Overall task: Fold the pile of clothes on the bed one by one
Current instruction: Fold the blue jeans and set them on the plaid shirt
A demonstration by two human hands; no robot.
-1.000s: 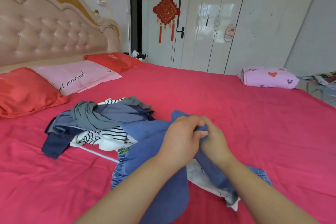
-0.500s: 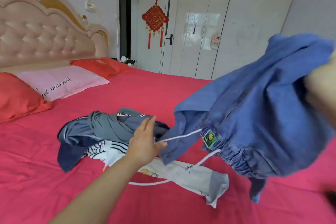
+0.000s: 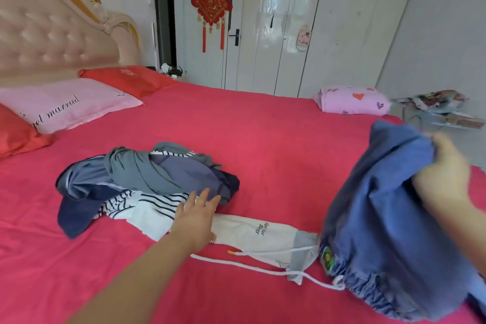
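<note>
Denim garment [image 3: 389,223] gripped by right hand [image 3: 444,181]; left hand [image 3: 196,218] on pile [image 3: 147,173].

I see the pile of clothes [image 3: 147,179], crumpled greys, navy and stripes, on the bed's [image 3: 263,139] left half. A white garment [image 3: 257,234] lies flat beside it. The blue denim garment [image 3: 389,218] hangs bunched near the right edge.

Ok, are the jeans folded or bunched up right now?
Bunched up, not folded. The jeans hang crumpled from the right hand, which grips one end, and the drawstring trails loose across the bed.
</note>
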